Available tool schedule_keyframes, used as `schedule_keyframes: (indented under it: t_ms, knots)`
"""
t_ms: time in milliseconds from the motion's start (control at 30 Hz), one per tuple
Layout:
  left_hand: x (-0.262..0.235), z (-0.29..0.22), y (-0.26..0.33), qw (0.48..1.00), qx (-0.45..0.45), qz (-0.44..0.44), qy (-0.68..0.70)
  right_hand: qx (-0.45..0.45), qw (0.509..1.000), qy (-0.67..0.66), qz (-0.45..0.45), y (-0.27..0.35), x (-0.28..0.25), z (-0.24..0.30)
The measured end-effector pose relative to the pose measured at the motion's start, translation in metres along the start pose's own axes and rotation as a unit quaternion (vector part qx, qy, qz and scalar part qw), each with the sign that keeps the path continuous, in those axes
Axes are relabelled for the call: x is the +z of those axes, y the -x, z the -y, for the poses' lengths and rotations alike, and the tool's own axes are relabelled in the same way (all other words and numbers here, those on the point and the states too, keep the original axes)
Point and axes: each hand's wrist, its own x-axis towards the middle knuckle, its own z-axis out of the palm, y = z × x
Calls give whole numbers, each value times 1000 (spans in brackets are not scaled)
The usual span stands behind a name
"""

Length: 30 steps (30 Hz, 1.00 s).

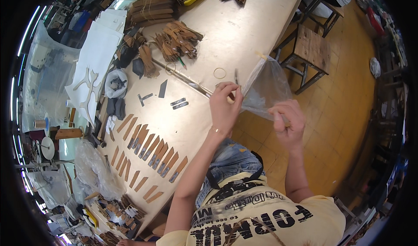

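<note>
where a clear bag [273, 79] hangs, the right hand [289, 120] is curled nearby.

Yellow-brown tiled floor [344, 111], dark-legged wooden stool [311, 50], long pale worktable [244, 32], bright strip lights [28, 30] along the left.

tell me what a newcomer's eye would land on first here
Probably the rows of brown strips laid out on the table, in the lower left of the view. Next, perhaps, the clear plastic bag at the table's right edge, close to the right hand. Bundles of brown pieces piled toward the table's far end also stand out.
</note>
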Motion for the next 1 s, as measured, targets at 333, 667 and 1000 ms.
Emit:
schedule_keyframes:
  t_ms: [333,667,1000]
  knots:
    - [64,38,-9,994,53,80,-55,179,981,-45,-64,13,-4,-21]
    - [28,45,-20,982,56,20,-181,279,959,1,60,-10,84,-87]
    - [29,54,-33,950,175,93,-242,280,914,-291,-23,18,101,-118]
